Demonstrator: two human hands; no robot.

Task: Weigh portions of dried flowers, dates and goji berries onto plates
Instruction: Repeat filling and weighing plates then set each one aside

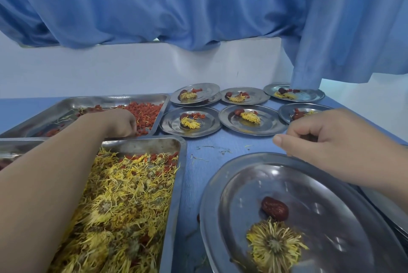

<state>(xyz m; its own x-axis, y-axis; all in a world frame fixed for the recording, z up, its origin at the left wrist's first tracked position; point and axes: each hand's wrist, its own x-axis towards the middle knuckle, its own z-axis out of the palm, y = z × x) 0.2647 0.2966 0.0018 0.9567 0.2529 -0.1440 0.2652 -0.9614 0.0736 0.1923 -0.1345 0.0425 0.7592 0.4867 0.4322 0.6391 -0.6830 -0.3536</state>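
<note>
My left hand (pixel 120 123) reaches across the near steel tray of yellow dried flowers (pixel 123 197) into the far tray of red goji berries (pixel 148 110), fingers curled down among the berries. Whether it holds any is hidden. My right hand (pixel 320 140) hovers loosely curled above the far rim of the near plate (pixel 220 206), thumb out, nothing visible in it. That plate carries one dark red date (pixel 274 208) and one dried flower (pixel 273 244).
Several small steel plates (pixel 212 122), each with a flower, a date and goji berries, stand in two rows at the back of the blue table (pixel 194 184). A blue curtain (pixel 309 69) hangs over the far right plate. Part of another tray (pixel 13 147) shows at the left edge.
</note>
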